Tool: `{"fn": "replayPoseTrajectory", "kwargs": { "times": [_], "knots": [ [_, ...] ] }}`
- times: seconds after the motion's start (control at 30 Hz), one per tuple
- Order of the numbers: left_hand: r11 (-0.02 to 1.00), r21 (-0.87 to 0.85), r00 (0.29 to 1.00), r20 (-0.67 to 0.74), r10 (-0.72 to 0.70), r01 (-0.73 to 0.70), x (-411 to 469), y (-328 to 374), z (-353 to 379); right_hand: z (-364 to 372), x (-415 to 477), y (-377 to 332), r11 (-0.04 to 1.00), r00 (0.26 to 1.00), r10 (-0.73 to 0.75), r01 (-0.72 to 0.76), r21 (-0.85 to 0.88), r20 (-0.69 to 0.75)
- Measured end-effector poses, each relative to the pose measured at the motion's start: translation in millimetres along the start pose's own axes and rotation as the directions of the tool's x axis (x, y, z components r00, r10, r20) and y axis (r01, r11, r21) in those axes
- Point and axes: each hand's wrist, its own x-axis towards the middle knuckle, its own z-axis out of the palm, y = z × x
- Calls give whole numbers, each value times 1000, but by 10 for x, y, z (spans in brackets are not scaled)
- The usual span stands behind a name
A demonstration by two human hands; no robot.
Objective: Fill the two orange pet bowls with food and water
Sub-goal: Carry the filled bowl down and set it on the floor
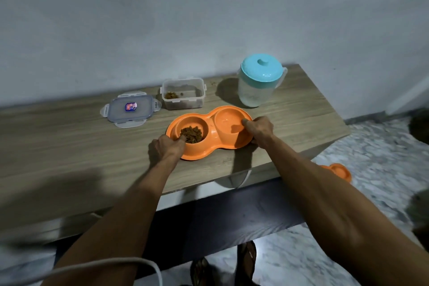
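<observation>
An orange double pet bowl [214,144] lies on the wooden table near its front edge. Brown kibble [192,134] fills its left cup. The right cup [228,121] holds what looks like clear water. My left hand [167,147] grips the left rim, thumb over the edge beside the kibble. My right hand [258,129] grips the right rim, thumb inside the cup. Behind stand a clear food container [183,94] with a little kibble left and a water pitcher [260,80] with a teal lid.
The container's clear lid [131,108] lies flat at the left of the container. The table [69,137] ends close on the right. A second orange bowl [340,172] sits on the marbled floor below the right edge. A white cable [130,262] crosses the lower left.
</observation>
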Motion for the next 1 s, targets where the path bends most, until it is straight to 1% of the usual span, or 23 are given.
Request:
{"fn": "replayPoseTrajectory", "kwargs": {
  "times": [0.23, 0.37, 0.53, 0.73, 1.0],
  "knots": [
    [999, -5, 998, 21, 53, -53, -327, 210, 107, -381, -138, 334, 995, 996, 68, -63, 76, -61],
    [989, -111, 990, 86, 110, -101, -641, 482, 314, -836, -166, 599, 987, 992, 76, -61, 146, -101],
    [964, -192, 968, 136, 210, -182, -1236, 866, 720, -1621, -155, 1007, 970, 981, 101, -60, 235, -167],
    [952, -172, 947, 159, 279, -252, -2143, 1323, 1349, -2703, -54, 1660, 960, 966, 112, -45, 277, -232],
    [923, -228, 921, 169, 350, -309, -3324, 2011, 2300, -4143, 203, 2503, 944, 958, 149, -64, 324, -246]
  ]
}}
